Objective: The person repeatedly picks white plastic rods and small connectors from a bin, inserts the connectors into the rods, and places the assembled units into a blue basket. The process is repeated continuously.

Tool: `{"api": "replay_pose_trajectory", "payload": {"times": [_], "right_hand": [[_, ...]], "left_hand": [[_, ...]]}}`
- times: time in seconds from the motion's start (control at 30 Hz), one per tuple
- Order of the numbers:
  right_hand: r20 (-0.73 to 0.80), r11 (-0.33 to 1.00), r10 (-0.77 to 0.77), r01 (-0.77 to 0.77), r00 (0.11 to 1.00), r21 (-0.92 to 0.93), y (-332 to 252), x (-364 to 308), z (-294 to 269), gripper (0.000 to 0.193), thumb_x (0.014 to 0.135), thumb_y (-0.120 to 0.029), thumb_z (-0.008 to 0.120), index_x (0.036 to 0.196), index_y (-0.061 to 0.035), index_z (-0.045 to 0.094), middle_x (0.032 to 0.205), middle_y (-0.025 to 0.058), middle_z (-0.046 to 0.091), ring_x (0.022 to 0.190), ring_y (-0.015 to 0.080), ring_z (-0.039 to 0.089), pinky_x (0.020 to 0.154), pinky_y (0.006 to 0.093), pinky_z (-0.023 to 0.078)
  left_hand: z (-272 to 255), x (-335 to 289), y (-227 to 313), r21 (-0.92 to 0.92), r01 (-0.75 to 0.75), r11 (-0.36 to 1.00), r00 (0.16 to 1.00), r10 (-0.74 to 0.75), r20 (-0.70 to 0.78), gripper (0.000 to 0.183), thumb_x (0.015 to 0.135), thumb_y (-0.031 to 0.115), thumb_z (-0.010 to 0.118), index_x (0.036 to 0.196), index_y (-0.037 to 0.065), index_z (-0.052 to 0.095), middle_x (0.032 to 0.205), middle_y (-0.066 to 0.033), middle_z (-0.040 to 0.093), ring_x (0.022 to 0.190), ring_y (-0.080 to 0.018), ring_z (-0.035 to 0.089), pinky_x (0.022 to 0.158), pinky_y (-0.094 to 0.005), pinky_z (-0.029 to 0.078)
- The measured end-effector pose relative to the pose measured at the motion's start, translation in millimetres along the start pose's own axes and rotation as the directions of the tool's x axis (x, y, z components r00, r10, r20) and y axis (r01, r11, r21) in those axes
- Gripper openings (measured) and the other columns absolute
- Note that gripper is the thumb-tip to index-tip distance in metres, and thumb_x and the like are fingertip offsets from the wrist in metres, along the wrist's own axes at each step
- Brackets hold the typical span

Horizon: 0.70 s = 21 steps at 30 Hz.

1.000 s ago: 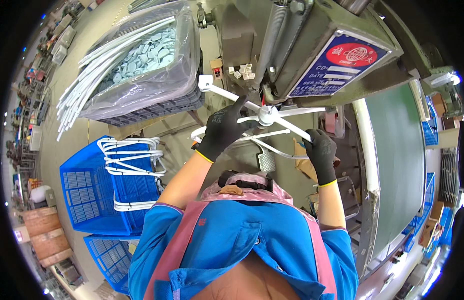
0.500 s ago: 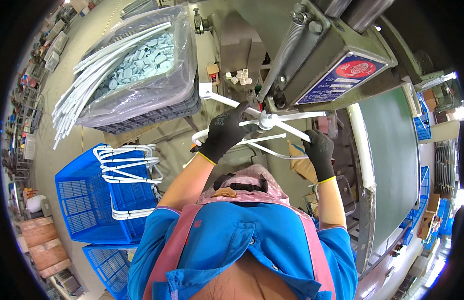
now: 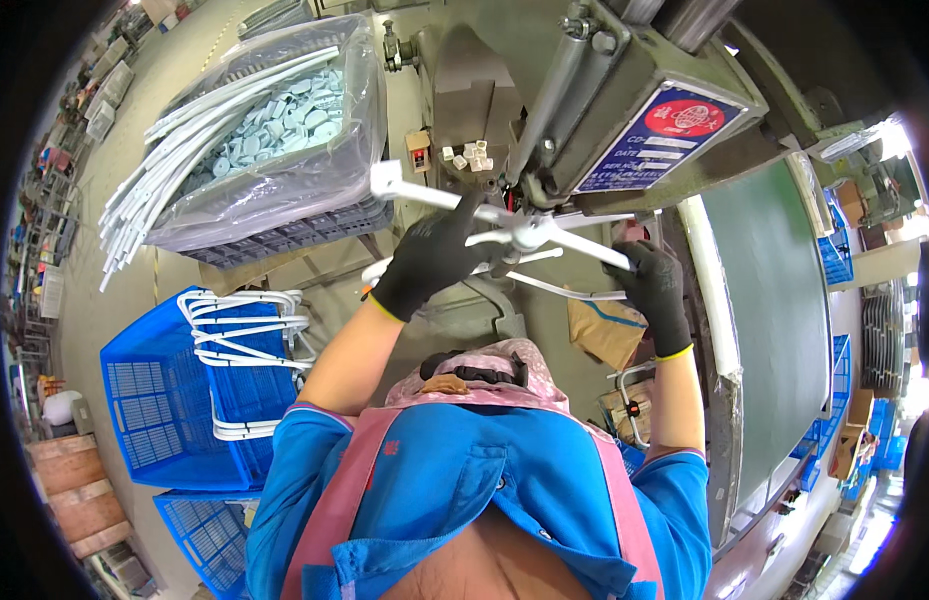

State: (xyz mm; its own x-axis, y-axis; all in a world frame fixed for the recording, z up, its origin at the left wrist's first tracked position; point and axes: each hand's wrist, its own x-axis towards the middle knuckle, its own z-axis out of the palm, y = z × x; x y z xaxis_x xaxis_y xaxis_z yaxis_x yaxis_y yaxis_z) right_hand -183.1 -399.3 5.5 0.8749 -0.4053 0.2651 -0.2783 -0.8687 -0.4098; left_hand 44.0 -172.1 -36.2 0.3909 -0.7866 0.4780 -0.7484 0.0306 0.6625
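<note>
A white tubular metal frame [image 3: 581, 247] hangs in front of me, its crossing tubes meeting at a white joint piece under the machine head. My left hand [image 3: 429, 257], in a black glove with a yellow cuff edge, is wrapped round the tube on the left, which ends in a white square cap [image 3: 386, 180]. My right hand [image 3: 652, 290], gloved the same way, is closed round the tube's right end. The machine [image 3: 644, 120] stands just beyond the joint, with a spring and a blue-and-red plate. Whether the joint touches the machine I cannot tell.
At the upper left, a plastic-lined crate [image 3: 274, 215] holds small pale parts, with long white tubes [image 3: 169, 170] across it. Below is a blue basket [image 3: 149, 420] with bent white tube frames [image 3: 246, 330]. A green conveyor belt [image 3: 774, 320] runs along the right. Small white caps [image 3: 471, 156] lie by the machine.
The white frame has tilted, its capped left end moving left and its right part shifting slightly. Both hands keep their grip; my right hand has moved slightly right and my left hand slightly left.
</note>
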Motion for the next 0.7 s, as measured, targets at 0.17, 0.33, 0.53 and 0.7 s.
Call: {"api": "replay_pose_trajectory", "payload": {"times": [0.17, 0.33, 0.53, 0.7], "right_hand": [[-0.083, 0.981, -0.067, 0.081, 0.994, 0.176, -23, -5, -1, 0.026, 0.077, -0.022, 0.074, 0.097, -0.0066, 0.067, 0.07, 0.0079, 0.06, 0.058, 0.0178, 0.056, 0.054, 0.0309, 0.044], [-0.044, 0.768, 0.318, -0.23, 0.947, 0.598, 0, 12, 15, 0.019, 0.092, -0.021, 0.059, 0.095, -0.0034, 0.067, 0.063, 0.0015, 0.057, 0.055, 0.0072, 0.051, 0.05, 0.0242, 0.04], [0.348, 0.674, 0.182, -0.374, 0.92, 0.636, 11, 41, 60, 0.026, 0.096, -0.024, 0.054, 0.101, -0.0009, 0.066, 0.06, -0.0019, 0.052, 0.05, 0.0056, 0.047, 0.047, 0.0207, 0.037], [0.267, 0.506, 0.022, -0.241, 0.964, 0.828, 0, 55, 100, 0.014, 0.092, -0.015, 0.058, 0.098, -0.0025, 0.061, 0.071, 0.001, 0.058, 0.058, 0.0074, 0.05, 0.052, 0.0238, 0.04]], "left_hand": [[-14, -56, 30, 0.042, 0.369, 0.928, 0.928, -0.371, 0.038, 0.049, 0.077, 0.028, 0.077, 0.112, 0.008, 0.048, 0.084, -0.0136, 0.069, 0.078, -0.0296, 0.069, 0.066, -0.0383, 0.052], [-13, -112, 53, -0.031, 0.594, 0.804, 0.798, -0.594, -0.098, 0.047, 0.075, 0.026, 0.076, 0.112, 0.009, 0.052, 0.089, -0.0138, 0.069, 0.082, -0.0315, 0.068, 0.07, -0.0389, 0.053], [-9, -161, 86, 0.015, 0.768, 0.64, 0.631, -0.752, -0.192, 0.052, 0.07, 0.019, 0.08, 0.113, 0.005, 0.053, 0.091, -0.0159, 0.069, 0.086, -0.0263, 0.069, 0.073, -0.0358, 0.053], [3, -184, 111, 0.003, 0.741, 0.672, 0.599, -0.659, -0.454, 0.048, 0.073, 0.021, 0.079, 0.11, 0.006, 0.053, 0.084, -0.0122, 0.069, 0.076, -0.0252, 0.07, 0.065, -0.0343, 0.053]]}}
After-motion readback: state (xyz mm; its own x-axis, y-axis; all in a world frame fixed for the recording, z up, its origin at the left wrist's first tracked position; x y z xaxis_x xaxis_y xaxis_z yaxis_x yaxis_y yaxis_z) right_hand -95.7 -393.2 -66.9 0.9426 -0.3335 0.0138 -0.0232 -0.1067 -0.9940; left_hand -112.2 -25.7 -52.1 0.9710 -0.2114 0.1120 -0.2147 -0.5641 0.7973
